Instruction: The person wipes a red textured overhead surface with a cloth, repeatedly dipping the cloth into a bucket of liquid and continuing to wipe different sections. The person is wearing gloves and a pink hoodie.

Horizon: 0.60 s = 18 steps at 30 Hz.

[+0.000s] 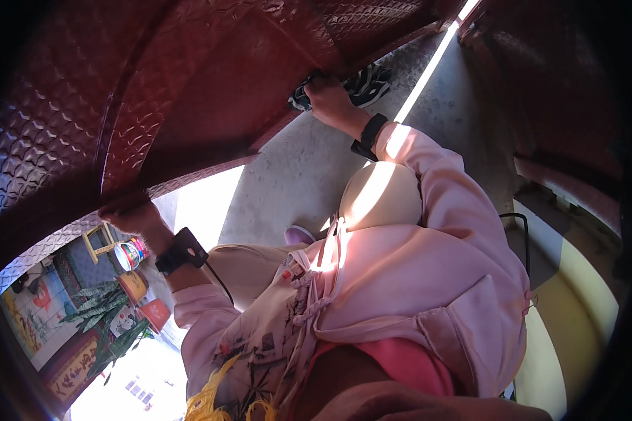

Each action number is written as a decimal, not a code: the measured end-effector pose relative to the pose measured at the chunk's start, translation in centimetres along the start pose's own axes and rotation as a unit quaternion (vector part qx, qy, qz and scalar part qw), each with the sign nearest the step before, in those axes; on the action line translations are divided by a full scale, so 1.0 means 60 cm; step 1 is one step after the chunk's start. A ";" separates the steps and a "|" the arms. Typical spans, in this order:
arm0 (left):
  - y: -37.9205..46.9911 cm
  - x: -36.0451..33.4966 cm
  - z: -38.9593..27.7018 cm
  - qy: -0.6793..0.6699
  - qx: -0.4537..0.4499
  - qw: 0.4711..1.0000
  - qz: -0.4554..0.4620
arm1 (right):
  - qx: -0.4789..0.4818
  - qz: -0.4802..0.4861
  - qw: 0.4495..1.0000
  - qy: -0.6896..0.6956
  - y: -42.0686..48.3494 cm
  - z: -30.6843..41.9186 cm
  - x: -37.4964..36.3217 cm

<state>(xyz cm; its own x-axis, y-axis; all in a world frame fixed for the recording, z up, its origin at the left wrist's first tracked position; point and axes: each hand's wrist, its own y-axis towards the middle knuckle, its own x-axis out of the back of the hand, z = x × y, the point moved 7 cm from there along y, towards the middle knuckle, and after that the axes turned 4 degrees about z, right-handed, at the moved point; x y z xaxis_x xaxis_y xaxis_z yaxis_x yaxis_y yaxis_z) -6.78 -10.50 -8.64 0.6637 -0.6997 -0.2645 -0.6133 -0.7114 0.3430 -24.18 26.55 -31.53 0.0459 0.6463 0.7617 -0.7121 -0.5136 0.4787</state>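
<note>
A red embossed metal door panel (216, 94) spans the upper left. My right hand (334, 100) is closed on a dark cloth with white stripes (371, 84), bunched at the panel's lower edge; part of the cloth spreads beyond my knuckles. My left hand (137, 218) is at the panel's edge on the left, its fingers in deep shadow and partly hidden, so their hold is unclear. Both wrists wear black bands with small devices. My bent knee (382, 194) is beside my right forearm.
A grey concrete floor (295, 179) lies below the panel. Potted snake plants (97, 305), a colourful bucket (131, 252) and a small wooden frame (99, 243) stand at left. Another dark red panel (558, 105) rises at right, above a yellowish surface (574, 294). Bright sunlight crosses the floor.
</note>
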 end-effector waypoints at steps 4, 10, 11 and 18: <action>-0.001 -0.006 -0.006 0.025 -0.016 1.000 -0.005 | -0.015 0.068 0.996 -0.055 0.013 0.013 -0.024; 0.003 -0.003 -0.001 0.012 -0.012 1.000 0.022 | 0.175 0.118 0.977 0.004 0.000 0.061 -0.053; 0.005 0.003 0.001 0.005 -0.008 1.000 0.010 | 0.129 0.098 0.985 -0.058 0.001 0.049 -0.050; 0.015 0.038 0.011 -0.025 0.013 1.000 -0.008 | 0.084 0.157 0.953 -0.243 -0.008 0.021 -0.059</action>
<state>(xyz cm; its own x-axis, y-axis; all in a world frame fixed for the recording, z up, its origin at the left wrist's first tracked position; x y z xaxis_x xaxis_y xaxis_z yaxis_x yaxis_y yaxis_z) -6.08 -12.80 -9.52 0.6517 -0.6898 -0.3155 -0.6141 -0.7239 0.3144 -23.08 23.80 -33.91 0.1968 0.1282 0.9720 -0.6240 -0.7483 0.2250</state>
